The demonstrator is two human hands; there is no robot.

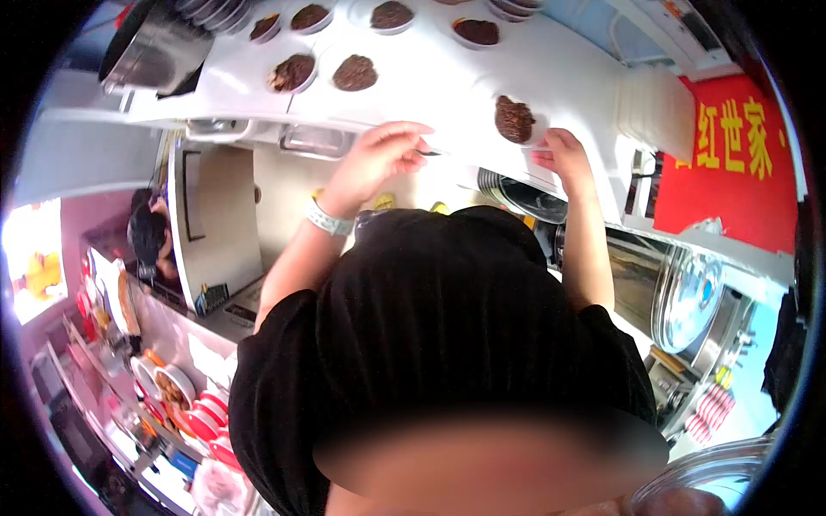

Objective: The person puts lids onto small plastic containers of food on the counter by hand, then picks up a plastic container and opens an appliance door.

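Note:
My left hand (pixel 385 159), with a pale band at the wrist, is closed at the table's near edge. A thin dark object (pixel 429 153) sticks out from its fingertips; its kind I cannot make out. My right hand (pixel 565 160) has its thumb and fingers at the near right rim of a pale bowl (pixel 535 131). Dark brown shredded-looking food (pixel 514 120) fills that bowl, which rests on the white table (pixel 413 95). Glare hides part of its outline.
Several bowls of dark food (pixel 355 73) stand along the table's far side. At the far left are a metal pot (pixel 159 52) and stacked bowls (pixel 215 13). Stacked clear lids or containers (pixel 654 103) stand right, beside a red sign (pixel 731 163). Another person (pixel 151 232) is at the left.

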